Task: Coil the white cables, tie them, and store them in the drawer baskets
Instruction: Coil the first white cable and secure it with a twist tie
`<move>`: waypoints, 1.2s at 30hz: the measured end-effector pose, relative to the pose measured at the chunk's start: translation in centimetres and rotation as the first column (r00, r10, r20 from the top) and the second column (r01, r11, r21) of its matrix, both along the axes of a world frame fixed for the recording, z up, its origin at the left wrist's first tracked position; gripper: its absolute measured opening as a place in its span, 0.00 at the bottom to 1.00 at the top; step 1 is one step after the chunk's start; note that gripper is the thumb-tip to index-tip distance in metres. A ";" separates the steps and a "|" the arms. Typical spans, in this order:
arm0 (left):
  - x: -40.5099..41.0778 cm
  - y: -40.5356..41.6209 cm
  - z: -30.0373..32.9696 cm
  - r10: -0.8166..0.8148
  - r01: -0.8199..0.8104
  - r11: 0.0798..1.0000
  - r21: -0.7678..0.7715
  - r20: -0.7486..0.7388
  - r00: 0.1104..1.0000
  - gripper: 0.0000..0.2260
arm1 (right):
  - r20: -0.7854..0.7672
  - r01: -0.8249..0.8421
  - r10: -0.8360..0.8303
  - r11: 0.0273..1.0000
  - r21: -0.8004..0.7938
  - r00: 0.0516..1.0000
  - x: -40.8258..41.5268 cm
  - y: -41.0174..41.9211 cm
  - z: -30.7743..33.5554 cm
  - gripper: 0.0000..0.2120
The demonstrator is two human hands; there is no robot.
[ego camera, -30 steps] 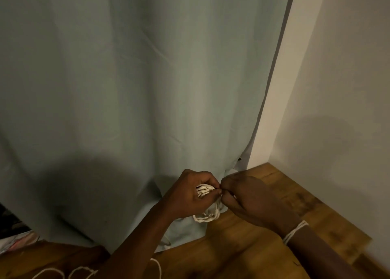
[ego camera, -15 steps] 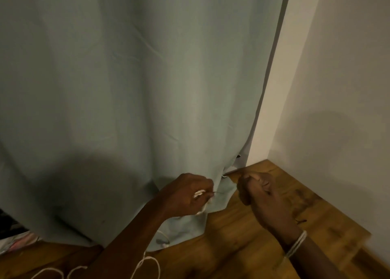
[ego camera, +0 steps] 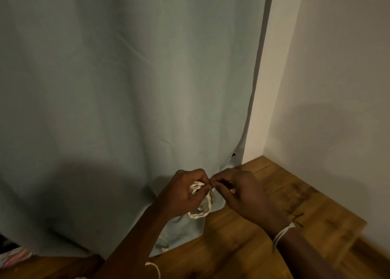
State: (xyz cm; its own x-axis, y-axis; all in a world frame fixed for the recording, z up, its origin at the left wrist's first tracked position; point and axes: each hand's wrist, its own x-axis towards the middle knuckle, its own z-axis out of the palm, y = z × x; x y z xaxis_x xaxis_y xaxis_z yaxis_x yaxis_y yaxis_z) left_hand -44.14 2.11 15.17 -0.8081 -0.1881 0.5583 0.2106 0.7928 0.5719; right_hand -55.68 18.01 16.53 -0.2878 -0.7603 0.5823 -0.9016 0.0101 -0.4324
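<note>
A coiled white cable [ego camera: 202,207] hangs in loops from my left hand [ego camera: 183,194], which is closed around the top of the bundle. My right hand [ego camera: 242,194] meets it fingertip to fingertip and pinches a thin dark tie [ego camera: 224,182] at the top of the coil. Both hands hover above the wooden floor [ego camera: 242,247] in front of a pale green curtain [ego camera: 126,88]. A loose white cable end [ego camera: 155,268] lies on the floor below my left forearm. White string is wrapped around my right wrist [ego camera: 282,233]. No drawer basket is in view.
The curtain fills the left and middle and reaches the floor. A white wall corner [ego camera: 316,88] closes the right side. A small dark thread [ego camera: 296,217] lies on the floor near my right wrist. Crumpled fabric [ego camera: 12,257] shows at the bottom left.
My right hand had pulled away to the right half a second ago; it has come back to my left hand at the coil's top. The cable loops hang lower now.
</note>
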 end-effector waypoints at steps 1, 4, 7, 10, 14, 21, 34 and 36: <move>-0.1 0.0 0.2 0.002 -0.002 1.000 0.001 -0.011 1.000 0.07 | -0.034 0.014 -0.014 1.000 0.009 0.999 -0.2 -0.3 0.0 0.07; -0.4 0.1 0.7 0.014 -0.013 1.000 0.023 -0.035 0.999 0.08 | -0.059 0.074 -0.072 0.996 0.041 0.996 -0.4 -1.2 0.1 0.07; -0.6 -0.2 0.8 -0.008 0.007 1.000 -0.029 -0.010 1.000 0.08 | 0.060 0.054 -0.055 0.998 0.031 0.997 -0.5 -1.5 -0.2 0.08; -0.5 -0.8 1.0 -0.036 0.036 0.996 -0.077 -0.001 0.999 0.09 | 0.197 0.010 -0.015 1.000 0.022 0.980 -0.4 -1.4 -0.4 0.09; -0.6 -0.8 1.4 -0.056 0.055 0.997 -0.053 -0.018 0.998 0.08 | 0.431 -0.022 0.014 1.000 0.012 0.902 -0.1 -1.2 -0.4 0.09; -0.7 -0.1 1.1 -0.104 0.109 0.991 0.076 -0.060 0.993 0.05 | 0.916 -0.078 0.143 0.989 -0.122 0.376 0.4 -0.5 0.6 0.14; -0.8 0.5 -0.2 -0.089 0.098 0.984 0.149 -0.065 0.994 0.04 | 0.956 -0.067 0.083 0.996 -0.067 0.281 0.0 -0.5 0.0 0.15; -0.7 0.1 -0.3 -0.092 0.101 0.983 0.153 -0.061 0.994 0.05 | 0.940 -0.073 0.096 0.994 -0.076 0.327 0.2 -0.2 0.1 0.14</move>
State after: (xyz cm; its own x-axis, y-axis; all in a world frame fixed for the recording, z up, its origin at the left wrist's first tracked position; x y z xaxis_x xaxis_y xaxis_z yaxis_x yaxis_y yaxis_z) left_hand -44.81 2.23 14.92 -0.7964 -0.1988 0.5711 0.3153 0.6693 0.6728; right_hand -55.45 17.76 16.61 -0.5874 -0.8091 -0.0189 0.1116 -0.0579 -0.9921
